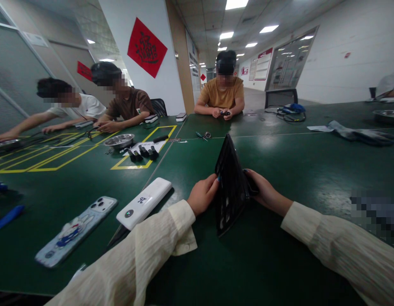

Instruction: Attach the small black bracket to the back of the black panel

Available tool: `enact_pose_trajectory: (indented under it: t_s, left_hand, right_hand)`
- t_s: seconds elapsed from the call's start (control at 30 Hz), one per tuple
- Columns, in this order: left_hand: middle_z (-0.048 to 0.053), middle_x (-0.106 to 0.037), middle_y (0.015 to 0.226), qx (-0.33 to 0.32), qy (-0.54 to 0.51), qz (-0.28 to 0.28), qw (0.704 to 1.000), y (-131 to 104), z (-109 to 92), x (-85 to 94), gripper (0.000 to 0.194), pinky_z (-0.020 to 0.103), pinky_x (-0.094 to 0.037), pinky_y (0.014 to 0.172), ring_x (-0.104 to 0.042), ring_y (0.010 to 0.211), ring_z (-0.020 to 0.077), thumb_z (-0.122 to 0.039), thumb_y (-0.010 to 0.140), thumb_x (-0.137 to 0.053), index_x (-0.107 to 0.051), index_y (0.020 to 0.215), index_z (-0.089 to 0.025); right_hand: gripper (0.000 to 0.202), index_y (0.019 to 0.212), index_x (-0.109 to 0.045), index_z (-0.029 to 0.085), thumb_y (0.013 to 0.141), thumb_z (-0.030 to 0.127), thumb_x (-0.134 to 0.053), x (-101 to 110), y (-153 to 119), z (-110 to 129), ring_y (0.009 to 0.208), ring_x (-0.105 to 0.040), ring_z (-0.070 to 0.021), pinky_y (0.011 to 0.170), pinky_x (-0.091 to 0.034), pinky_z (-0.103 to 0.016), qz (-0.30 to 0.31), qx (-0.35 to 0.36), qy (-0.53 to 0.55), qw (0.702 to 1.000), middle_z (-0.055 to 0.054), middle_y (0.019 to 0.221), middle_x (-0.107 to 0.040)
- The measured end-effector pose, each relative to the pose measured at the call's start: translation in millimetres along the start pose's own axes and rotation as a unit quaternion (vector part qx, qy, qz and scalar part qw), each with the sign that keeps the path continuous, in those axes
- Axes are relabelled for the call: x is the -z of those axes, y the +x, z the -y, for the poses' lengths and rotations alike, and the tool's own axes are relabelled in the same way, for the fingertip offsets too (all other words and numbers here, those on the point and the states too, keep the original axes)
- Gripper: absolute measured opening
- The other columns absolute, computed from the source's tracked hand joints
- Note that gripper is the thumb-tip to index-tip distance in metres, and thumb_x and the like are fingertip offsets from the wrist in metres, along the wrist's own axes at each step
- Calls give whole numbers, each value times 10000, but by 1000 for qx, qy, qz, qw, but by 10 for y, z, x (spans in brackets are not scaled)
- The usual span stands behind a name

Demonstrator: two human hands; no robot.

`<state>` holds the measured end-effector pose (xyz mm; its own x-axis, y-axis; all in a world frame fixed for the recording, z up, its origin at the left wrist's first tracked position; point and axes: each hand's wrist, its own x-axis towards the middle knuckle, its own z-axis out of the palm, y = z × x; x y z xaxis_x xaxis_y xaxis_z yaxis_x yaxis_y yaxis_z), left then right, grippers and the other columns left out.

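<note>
A flat black panel (229, 187), like a thin tray or cover, stands on edge over the green table (280, 170), tilted toward me. My left hand (202, 194) grips its left edge with fingers curled around it. My right hand (263, 192) holds its right edge, fingers wrapped behind the panel. Both of my arms wear cream long sleeves.
A white power bank (144, 203) and a phone in a pale blue cartoon case (76, 230) lie at my left. Farther off sit a metal bowl (119, 140), small black parts (142, 153) and scissors (203, 135). Three people work across the table. Grey gloves (359, 134) lie at right.
</note>
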<state>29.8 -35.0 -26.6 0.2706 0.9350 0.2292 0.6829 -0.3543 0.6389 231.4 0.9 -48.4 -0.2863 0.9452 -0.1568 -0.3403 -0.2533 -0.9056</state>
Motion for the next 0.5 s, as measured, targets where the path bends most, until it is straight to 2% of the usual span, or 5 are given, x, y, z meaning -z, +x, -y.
enact_pose_trajectory:
  t_s: [0.2,0.3,0.5]
  left_hand:
    - [-3,-494,661,-2,-36,17,999,9,28,0,394,251,-366,598,-477,637,138,-451,912,-223,-455,742,-181]
    - [-6,-482,649,-2,-26,23,999,7,30,5,360,254,-357,588,-470,619,137,-437,903,-244,-433,730,-184]
    - [-7,-474,650,-9,-15,22,1000,-5,-3,26,308,262,-350,610,-473,626,141,-395,890,-264,-401,707,-188]
  right_hand:
    - [210,867,-596,227,744,397,-592,23,4,-10,659,-567,-154,486,-432,-230,7,1,-10,1000,14,743,-594]
    - [208,861,-596,221,747,395,-593,36,4,-13,666,-569,-150,513,-442,-232,16,6,-6,1000,13,749,-598]
    - [192,841,-591,219,735,377,-573,-17,-24,18,654,-566,-155,527,-446,-245,-3,-1,-9,1000,12,727,-594]
